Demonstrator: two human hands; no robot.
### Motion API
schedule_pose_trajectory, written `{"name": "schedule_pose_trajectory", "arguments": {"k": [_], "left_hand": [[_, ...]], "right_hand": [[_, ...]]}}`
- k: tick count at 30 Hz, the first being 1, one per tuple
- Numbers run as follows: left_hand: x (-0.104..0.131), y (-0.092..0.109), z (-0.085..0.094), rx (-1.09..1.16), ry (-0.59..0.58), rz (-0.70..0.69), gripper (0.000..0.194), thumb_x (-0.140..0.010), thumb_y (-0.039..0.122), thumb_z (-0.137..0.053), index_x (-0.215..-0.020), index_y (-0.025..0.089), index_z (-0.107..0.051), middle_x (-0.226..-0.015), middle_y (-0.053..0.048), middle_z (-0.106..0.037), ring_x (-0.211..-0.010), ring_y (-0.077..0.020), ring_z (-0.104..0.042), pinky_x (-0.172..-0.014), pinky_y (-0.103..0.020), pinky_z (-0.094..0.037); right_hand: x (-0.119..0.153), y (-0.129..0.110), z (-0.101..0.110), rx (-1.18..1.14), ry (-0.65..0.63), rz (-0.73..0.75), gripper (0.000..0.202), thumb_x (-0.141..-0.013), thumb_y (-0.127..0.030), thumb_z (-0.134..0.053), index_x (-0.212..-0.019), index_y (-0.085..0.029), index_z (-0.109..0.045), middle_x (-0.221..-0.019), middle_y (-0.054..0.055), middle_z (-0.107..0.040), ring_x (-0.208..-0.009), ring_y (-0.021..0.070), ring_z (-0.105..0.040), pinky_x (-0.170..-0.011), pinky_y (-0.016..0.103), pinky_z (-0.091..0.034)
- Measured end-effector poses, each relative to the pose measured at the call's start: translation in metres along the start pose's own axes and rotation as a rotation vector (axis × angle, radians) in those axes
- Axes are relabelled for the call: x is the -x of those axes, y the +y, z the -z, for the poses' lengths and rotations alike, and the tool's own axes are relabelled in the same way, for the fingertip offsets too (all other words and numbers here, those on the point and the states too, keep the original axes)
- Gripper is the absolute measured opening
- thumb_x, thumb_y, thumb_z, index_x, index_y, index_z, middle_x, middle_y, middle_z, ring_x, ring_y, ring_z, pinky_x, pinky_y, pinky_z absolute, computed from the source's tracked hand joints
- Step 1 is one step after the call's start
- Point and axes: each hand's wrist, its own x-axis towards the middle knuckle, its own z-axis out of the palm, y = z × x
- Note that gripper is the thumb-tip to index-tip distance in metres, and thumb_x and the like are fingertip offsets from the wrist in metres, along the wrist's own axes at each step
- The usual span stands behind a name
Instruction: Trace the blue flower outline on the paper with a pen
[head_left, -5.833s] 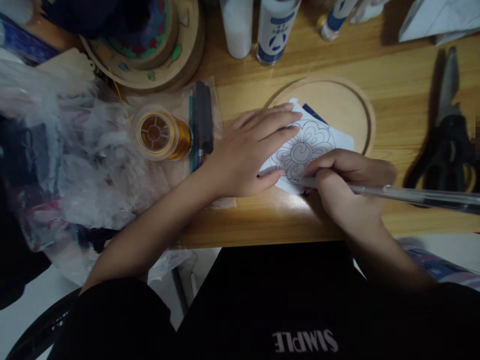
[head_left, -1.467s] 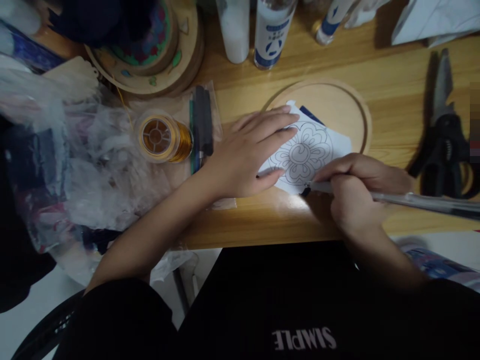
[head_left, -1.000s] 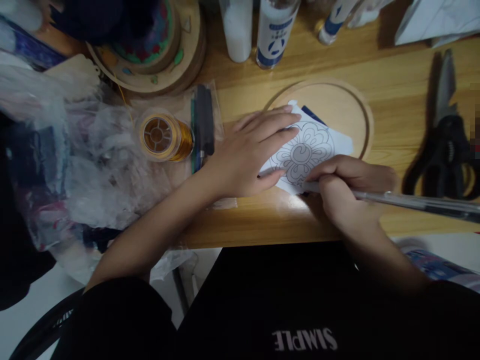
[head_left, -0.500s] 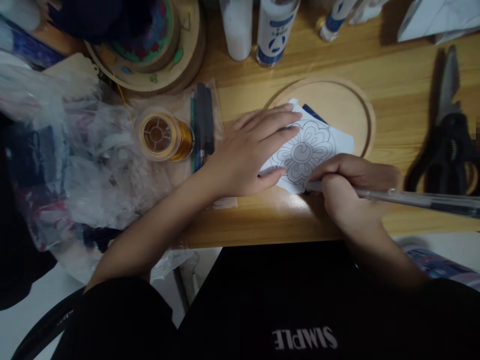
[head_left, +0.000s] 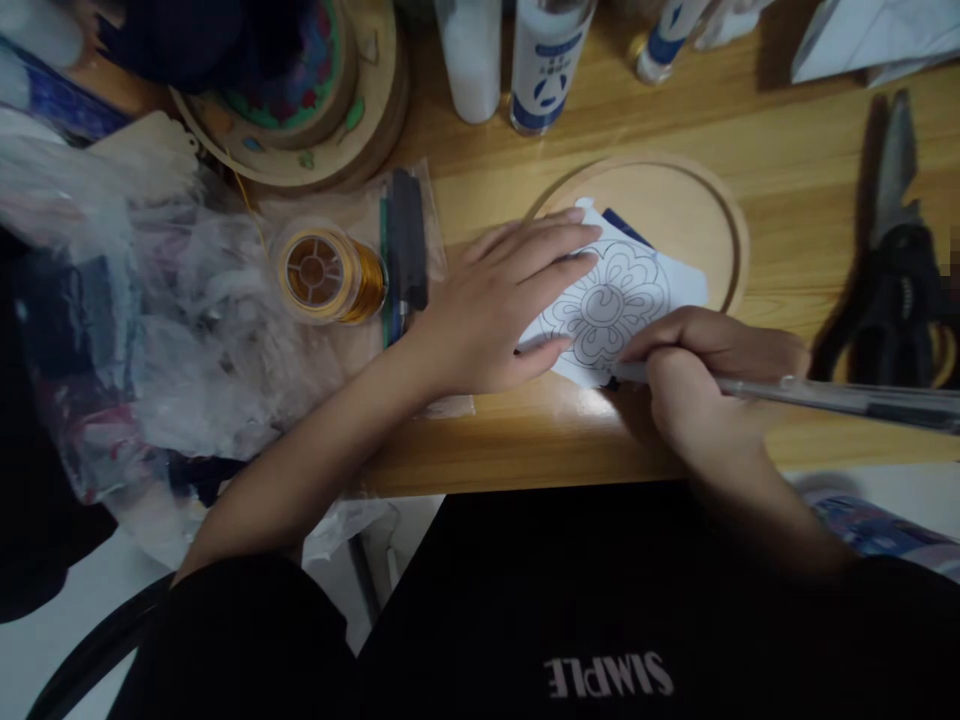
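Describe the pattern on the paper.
The paper bears a flower in dark outline on white, best seen in the head view.

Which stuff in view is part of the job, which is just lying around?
In use:
flower-patterned paper, under the left hand
pen, in the right hand
dark blue piece beneath the paper, probably
round wooden tray, partly under the paper, perhaps

Lying about, apparently:
scissors
spool of gold thread
bottles
plastic bags

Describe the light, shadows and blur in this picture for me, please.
Head view: dim overall, with glare on the table just below the paper; head view: dark shadows beside the right hand and along the scissors; head view: small lettering on the middle bottle too blurred to read, though the drawn flower is clear enough to follow.
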Motion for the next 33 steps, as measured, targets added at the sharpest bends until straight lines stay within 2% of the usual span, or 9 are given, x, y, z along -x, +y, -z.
{"name": "schedule_pose_trajectory", "arguments": {"k": [9,13,18,23,33], "left_hand": [[0.000,0.001,0.001,0.029,-0.017,0.011,0.059,-0.093,0.032,-0.061,-0.148,0.023,-0.045,-0.161,-0.011,-0.045,-0.151,-0.0350,-0.040,-0.122,-0.059,-0.033],[0.000,0.000,0.000,0.018,-0.006,0.000,0.057,-0.092,0.033,-0.061,-0.147,0.022,-0.047,-0.160,-0.011,-0.047,-0.150,-0.0346,-0.042,-0.121,-0.059,-0.035],[-0.001,0.001,0.000,0.023,-0.007,0.008,0.059,-0.092,0.034,-0.062,-0.147,0.022,-0.048,-0.160,-0.011,-0.047,-0.150,-0.0343,-0.042,-0.122,-0.059,-0.035],[-0.001,0.001,0.001,0.054,-0.025,0.026,0.058,-0.093,0.034,-0.061,-0.148,0.023,-0.046,-0.161,-0.011,-0.045,-0.151,-0.0342,-0.040,-0.123,-0.057,-0.032],[-0.002,0.002,0.001,0.066,-0.022,0.037,0.058,-0.094,0.041,-0.060,-0.149,0.024,-0.048,-0.159,-0.010,-0.047,-0.151,-0.0347,-0.040,-0.124,-0.058,-0.031]], "right_hand": [[0.002,0.003,0.000,-0.032,0.067,-0.008,0.026,-0.069,-0.006,-0.050,-0.060,-0.025,-0.066,-0.054,-0.005,-0.064,-0.048,0.0128,-0.058,-0.049,0.027,-0.045],[0.001,0.001,0.000,-0.023,0.035,0.019,0.026,-0.069,-0.007,-0.051,-0.058,-0.025,-0.066,-0.054,-0.005,-0.064,-0.047,0.0123,-0.057,-0.049,0.027,-0.044],[0.000,-0.004,0.002,0.026,-0.020,-0.040,0.025,-0.069,-0.008,-0.052,-0.057,-0.026,-0.066,-0.052,-0.005,-0.064,-0.046,0.0139,-0.056,-0.048,0.029,-0.045],[-0.001,-0.001,0.000,0.011,-0.024,0.004,0.026,-0.070,-0.008,-0.052,-0.058,-0.026,-0.066,-0.054,-0.005,-0.065,-0.047,0.0128,-0.057,-0.050,0.028,-0.045],[0.003,0.007,0.001,-0.045,0.079,0.057,0.027,-0.070,-0.006,-0.051,-0.060,-0.026,-0.067,-0.054,-0.005,-0.063,-0.046,0.0125,-0.056,-0.046,0.027,-0.042]]}}
